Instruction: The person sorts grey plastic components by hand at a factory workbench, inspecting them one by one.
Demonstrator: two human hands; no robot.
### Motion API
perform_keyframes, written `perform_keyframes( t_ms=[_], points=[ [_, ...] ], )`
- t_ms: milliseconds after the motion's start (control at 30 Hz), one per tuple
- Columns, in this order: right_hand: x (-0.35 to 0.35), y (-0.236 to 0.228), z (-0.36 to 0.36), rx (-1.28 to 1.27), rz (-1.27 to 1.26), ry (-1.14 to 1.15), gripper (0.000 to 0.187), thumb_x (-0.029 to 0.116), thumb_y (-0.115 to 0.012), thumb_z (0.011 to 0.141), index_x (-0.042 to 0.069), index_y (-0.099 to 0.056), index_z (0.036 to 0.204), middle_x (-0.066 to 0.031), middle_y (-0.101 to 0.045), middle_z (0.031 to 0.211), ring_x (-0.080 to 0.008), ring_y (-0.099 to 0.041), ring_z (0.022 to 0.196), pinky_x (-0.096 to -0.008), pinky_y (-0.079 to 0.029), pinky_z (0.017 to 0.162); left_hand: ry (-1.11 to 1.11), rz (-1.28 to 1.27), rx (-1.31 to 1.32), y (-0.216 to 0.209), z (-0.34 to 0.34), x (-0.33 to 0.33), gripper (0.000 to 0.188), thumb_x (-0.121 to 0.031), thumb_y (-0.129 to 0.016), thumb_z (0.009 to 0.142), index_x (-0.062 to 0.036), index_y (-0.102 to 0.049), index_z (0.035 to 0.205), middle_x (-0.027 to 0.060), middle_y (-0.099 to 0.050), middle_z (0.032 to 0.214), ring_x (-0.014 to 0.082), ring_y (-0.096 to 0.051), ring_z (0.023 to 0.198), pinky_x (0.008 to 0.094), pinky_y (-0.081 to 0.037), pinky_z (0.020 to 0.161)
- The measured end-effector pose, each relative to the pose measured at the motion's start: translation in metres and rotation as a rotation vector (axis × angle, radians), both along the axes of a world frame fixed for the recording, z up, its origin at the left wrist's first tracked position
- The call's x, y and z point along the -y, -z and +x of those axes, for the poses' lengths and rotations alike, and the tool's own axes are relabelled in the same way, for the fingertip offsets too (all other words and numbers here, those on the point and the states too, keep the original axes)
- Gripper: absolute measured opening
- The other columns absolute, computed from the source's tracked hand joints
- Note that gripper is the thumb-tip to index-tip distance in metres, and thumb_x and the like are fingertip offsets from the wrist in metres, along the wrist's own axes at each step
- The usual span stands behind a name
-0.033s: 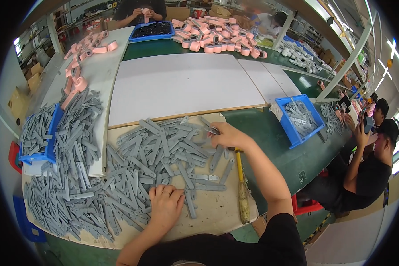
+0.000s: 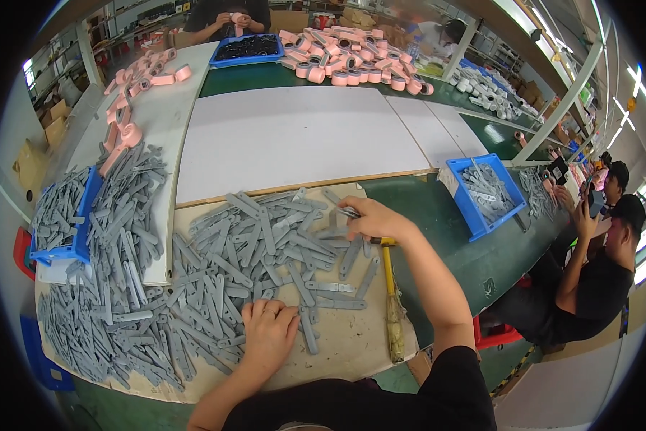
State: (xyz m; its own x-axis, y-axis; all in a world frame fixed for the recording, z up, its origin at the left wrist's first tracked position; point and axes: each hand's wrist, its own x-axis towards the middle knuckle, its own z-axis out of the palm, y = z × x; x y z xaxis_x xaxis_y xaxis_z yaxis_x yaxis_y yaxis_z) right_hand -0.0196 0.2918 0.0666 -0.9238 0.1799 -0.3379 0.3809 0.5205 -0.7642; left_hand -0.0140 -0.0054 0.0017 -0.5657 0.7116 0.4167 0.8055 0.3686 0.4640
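My left hand [image 2: 267, 334] lies at the near edge of a heap of flat grey plastic strips [image 2: 244, 244]. Its fingers rest loosely apart, with nothing visible gripped in them. Beyond the heap's right side, my right hand [image 2: 375, 220] is closed, thumb and fingers pinching a small dark, metallic-looking piece [image 2: 349, 212]; its kind is too small to tell. A hammer [image 2: 390, 287] with a worn yellow handle lies just below that hand, its head close to the wrist. Several loose strips, one a paler grey strip [image 2: 331, 286], lie between my hands on the brown board [image 2: 344, 334].
A blue bin [image 2: 86, 215] of grey strips stands at the left, another blue bin [image 2: 473, 223] at the right. Pink handheld parts [image 2: 351, 61] are piled at the back near a blue tray [image 2: 245, 62] of black pieces. Co-workers sit at right and work at the back.
My right hand has shifted slightly to the right with the small piece still pinched. My left hand has not moved.
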Motion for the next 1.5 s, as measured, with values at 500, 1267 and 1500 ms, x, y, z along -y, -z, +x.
perform_keyframes(
  t_ms=[500,1267,1500],
  points=[
    [0.016,0.04,-0.033,-0.159,0.605,0.099,0.036,0.027,-0.066,0.075,-0.001,-0.056,0.095,-0.0223,-0.062,0.081,-0.0364,-0.062,0.081,-0.0438,-0.049,0.069,0.019,0.008,-0.007,-0.004,0.0,-0.001,0.014,-0.011,-0.068,0.069,-0.0081,-0.065,0.082,0.0037,-0.056,0.082,0.0234,-0.049,0.084,0.039,-0.033,0.08],
    [0.001,0.043,-0.037,-0.326,-0.269,-0.078,0.029,0.022,-0.052,0.087,0.0,-0.052,0.105,-0.0053,-0.058,0.076,-0.0114,-0.055,0.064,-0.0266,-0.047,0.058,0.039,0.006,0.018,-0.003,-0.001,0.001,0.014,-0.013,-0.067,0.071,-0.0081,-0.064,0.084,0.0036,-0.054,0.083,0.0223,-0.047,0.084,0.0403,-0.032,0.082],
    [-0.009,0.055,-0.041,-0.071,0.149,0.135,0.016,0.016,-0.058,0.078,0.0,-0.061,0.08,-0.0026,-0.051,0.056,-0.01,-0.05,0.053,-0.0254,-0.038,0.047,0.05,0.0,0.017,-0.005,0.001,-0.001,0.013,-0.012,-0.068,0.07,-0.0084,-0.065,0.083,0.0033,-0.055,0.082,0.0224,-0.048,0.084,0.0393,-0.032,0.08]
  ],
)
